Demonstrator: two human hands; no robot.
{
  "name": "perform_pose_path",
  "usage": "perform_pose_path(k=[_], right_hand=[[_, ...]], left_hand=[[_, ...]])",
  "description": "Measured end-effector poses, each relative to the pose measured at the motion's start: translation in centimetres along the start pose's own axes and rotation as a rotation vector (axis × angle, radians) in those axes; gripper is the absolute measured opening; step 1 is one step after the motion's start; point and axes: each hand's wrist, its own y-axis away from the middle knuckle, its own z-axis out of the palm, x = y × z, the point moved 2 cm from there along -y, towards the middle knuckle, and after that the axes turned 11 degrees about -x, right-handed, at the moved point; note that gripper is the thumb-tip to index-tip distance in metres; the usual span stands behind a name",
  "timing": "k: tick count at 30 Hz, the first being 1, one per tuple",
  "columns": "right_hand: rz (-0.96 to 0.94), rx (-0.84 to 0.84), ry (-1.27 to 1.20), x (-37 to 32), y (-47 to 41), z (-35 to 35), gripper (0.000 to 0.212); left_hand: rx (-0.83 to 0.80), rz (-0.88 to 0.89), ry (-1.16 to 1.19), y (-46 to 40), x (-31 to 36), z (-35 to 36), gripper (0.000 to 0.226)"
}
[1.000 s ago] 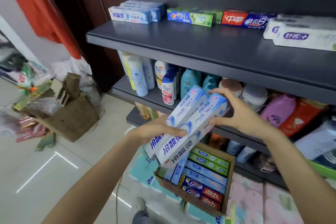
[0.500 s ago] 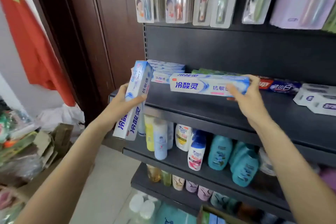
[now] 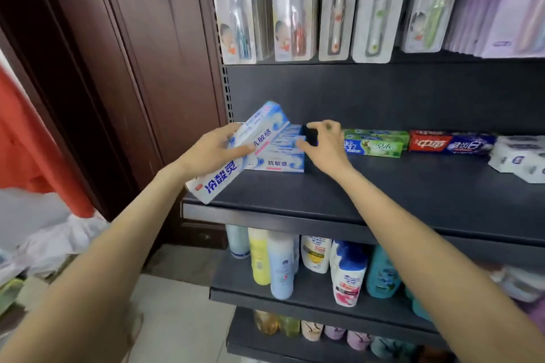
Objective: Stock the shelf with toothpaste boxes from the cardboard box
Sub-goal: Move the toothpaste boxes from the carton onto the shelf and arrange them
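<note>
On the dark shelf (image 3: 383, 191) a stack of white-and-blue toothpaste boxes (image 3: 280, 163) lies at the far left, against the back. My right hand (image 3: 326, 146) pinches the right end of the top box of that stack. My left hand (image 3: 216, 152) grips another white-and-blue toothpaste box (image 3: 219, 178), tilted with its low end over the shelf's front left corner. I cannot tell whether a second box sits behind it. The cardboard box is out of view.
Green toothpaste boxes (image 3: 374, 146), red-and-blue ones (image 3: 451, 143) and white ones (image 3: 519, 159) line the shelf's back to the right. Toothbrush packs (image 3: 295, 9) hang above. Bottles (image 3: 280, 265) fill the lower shelf. A brown wooden panel (image 3: 132, 68) stands on the left.
The view rose from the cardboard box to the shelf. My right hand carried its box back onto the stack at the left. My left hand moved its box up to the shelf's corner.
</note>
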Motion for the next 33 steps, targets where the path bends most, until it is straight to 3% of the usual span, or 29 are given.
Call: perform_pose_path(k=[2,4,8,12,16,19,21,24,28,31,33], right_hand=[[-0.066,-0.059,-0.434,-0.6,0.8,-1.3,0.045],[-0.116,-0.231,-0.525,-1.2,1.9,-1.9,0.047],[-0.196,-0.35,0.019,-0.9,3.4,-0.9,0.041],[-0.178,-0.45,0.395,0.0,4.1,0.3,0.049],[-0.314,-0.222,0.469,-0.1,7.4,-0.9,0.037],[-0.484,0.171,0.364,1.0,12.4,-2.7,0.021],[-0.514,0.292,0.318,2.9,16.8,-3.8,0.018],[-0.488,0.269,0.333,7.6,23.6,-4.6,0.014],[-0.301,0.005,0.428,17.3,32.1,-4.3,0.01],[-0.026,-0.256,0.439,25.9,37.8,-3.3,0.014],[0.153,-0.45,0.445,31.2,41.4,-2.3,0.021]], left_hand=[[-0.144,0.12,-0.304,-1.6,0.3,-0.2,0.047],[-0.232,0.109,-0.528,-3.4,-0.4,0.0,0.062],[-0.221,0.064,-0.691,-6.2,-3.3,1.3,0.061],[0.077,0.194,-0.61,-6.2,-4.1,3.5,0.051],[0.354,0.32,-0.477,-3.6,-0.1,6.8,0.036],[0.413,0.352,-0.255,0.0,4.9,10.7,0.03],[0.404,0.351,-0.138,2.6,7.9,14.1,0.028],[0.313,0.406,-0.013,5.7,11.0,20.5,0.027],[0.094,0.447,0.021,8.4,12.9,31.1,0.023],[-0.135,0.264,-0.019,9.9,11.9,40.0,0.023],[-0.408,0.048,-0.052,10.9,10.2,46.3,0.025]])
